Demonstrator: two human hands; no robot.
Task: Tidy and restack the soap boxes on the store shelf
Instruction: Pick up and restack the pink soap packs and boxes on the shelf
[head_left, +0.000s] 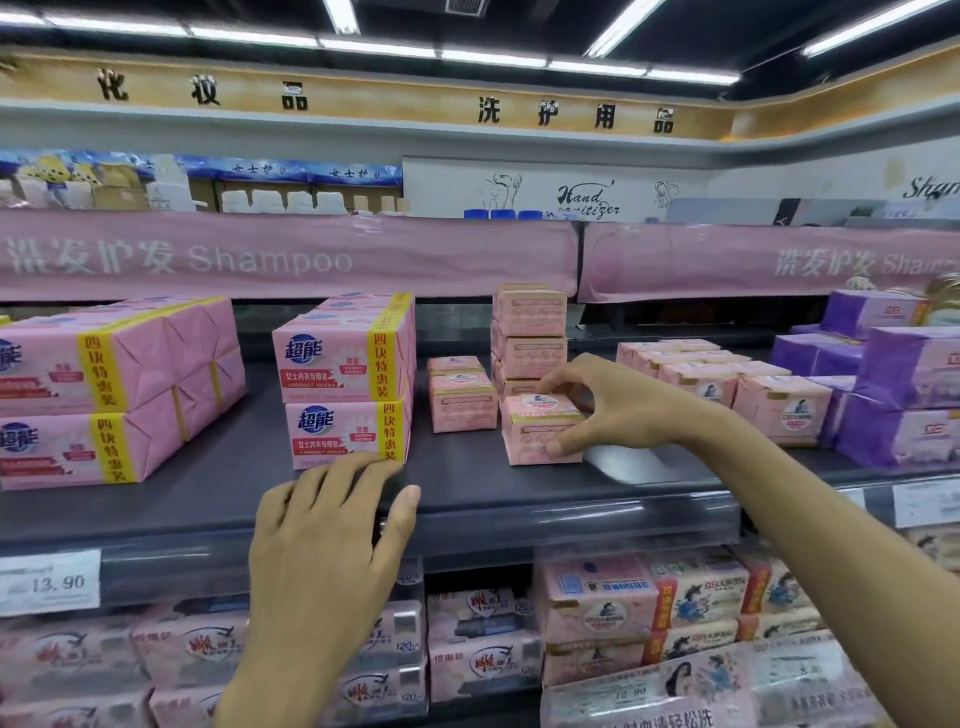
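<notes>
My right hand (608, 402) grips a small pink soap box (535, 434) that stands on the dark shelf (467, 493), thumb on its front, fingers over its top. Behind it rises a tall stack of the same pink boxes (530, 332). To its left sits a short stack of two pink boxes (462, 397). My left hand (332, 525) rests flat on the shelf's front edge, fingers straight, fingertips touching the base of a stack of two large pink four-packs (345, 382).
More large pink four-packs (114, 389) fill the shelf's left. Rows of pink boxes (727, 384) and purple packs (893, 395) stand at the right. A pink Shampoo banner (285, 257) hangs above. A lower shelf holds several soap packs (597, 623).
</notes>
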